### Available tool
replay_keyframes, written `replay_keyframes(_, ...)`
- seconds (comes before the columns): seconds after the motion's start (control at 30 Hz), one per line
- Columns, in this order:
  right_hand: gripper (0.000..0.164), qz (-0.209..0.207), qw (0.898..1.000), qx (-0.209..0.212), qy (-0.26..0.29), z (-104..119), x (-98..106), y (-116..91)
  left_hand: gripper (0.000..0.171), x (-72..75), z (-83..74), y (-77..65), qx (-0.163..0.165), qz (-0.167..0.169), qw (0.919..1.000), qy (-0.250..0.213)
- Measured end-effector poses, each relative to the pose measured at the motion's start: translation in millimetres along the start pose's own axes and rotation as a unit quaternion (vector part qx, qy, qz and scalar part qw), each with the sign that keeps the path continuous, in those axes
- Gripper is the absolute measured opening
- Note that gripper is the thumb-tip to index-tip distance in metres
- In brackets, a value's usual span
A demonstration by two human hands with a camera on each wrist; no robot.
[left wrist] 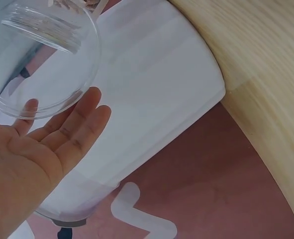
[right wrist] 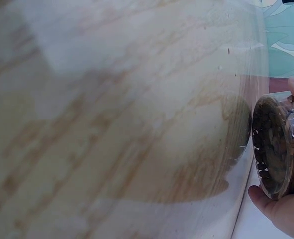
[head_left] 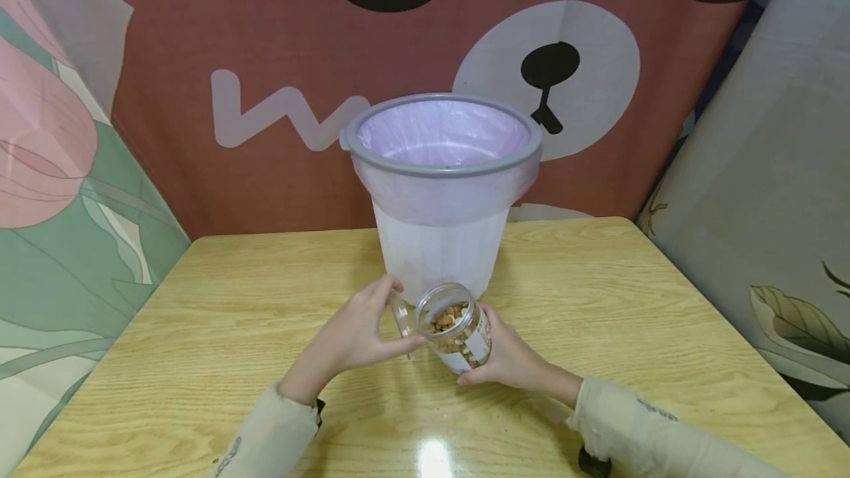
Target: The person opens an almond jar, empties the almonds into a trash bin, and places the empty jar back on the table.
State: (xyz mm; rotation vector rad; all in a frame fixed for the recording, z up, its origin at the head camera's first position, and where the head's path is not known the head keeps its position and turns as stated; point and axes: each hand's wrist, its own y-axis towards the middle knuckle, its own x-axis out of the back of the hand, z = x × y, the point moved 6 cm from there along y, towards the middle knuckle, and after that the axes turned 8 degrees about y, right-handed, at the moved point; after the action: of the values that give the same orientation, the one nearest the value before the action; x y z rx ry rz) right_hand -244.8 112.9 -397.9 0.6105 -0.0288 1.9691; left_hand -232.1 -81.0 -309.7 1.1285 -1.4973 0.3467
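Observation:
A clear jar of nuts with a white label is tilted toward the left, its mouth uncovered. My right hand grips it round the body from the right side. In the right wrist view the jar's base faces the camera, thumb and fingers round it. My left hand pinches a transparent round lid by its edge, just left of the jar's mouth. The left wrist view shows the lid large, with fingers at its rim.
Behind the hands stands a white bin with a grey rim and a pale purple liner folded over it. It rests on a wood-grain table. A red-brown printed cloth hangs behind, with patterned cloths on both sides.

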Motion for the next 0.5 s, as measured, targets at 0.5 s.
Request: replay_keyframes(0.5,0.105,-0.006,1.000,-0.008,0.004,2.2,0.6,-0.4,0.062,-3.5,7.7,-8.6,0.001,0.012,0.9999,0.004)
